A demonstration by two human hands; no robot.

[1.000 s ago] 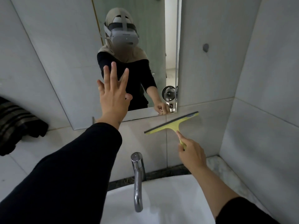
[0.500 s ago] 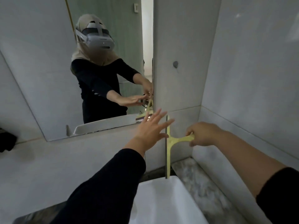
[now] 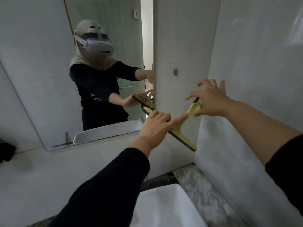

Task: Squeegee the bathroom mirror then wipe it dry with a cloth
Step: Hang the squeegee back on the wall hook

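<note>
A yellow squeegee (image 3: 180, 128) with a black rubber blade hangs slanted in front of the tiled wall, just right of the mirror's (image 3: 41, 79) lower right corner. My left hand (image 3: 154, 128) lies over the blade bar with fingers curled on it and the forefinger stretched along the handle. My right hand (image 3: 211, 99) is at the handle's end, fingers spread wide, the tip lying loosely between thumb and forefinger. The mirror reflects a person in a headset with both arms reaching out.
A white sink (image 3: 164, 207) sits below my arms, with a marble counter (image 3: 205, 194) to its right. A dark cloth (image 3: 6, 151) lies on the ledge at far left. A small round hook (image 3: 175, 72) sticks from the wall. The side wall (image 3: 262, 79) stands close on the right.
My left hand has come down from the mirror onto the squeegee's blade bar. The squeegee has tilted from upright to slanted, and my right hand's fingers have spread off the handle.
</note>
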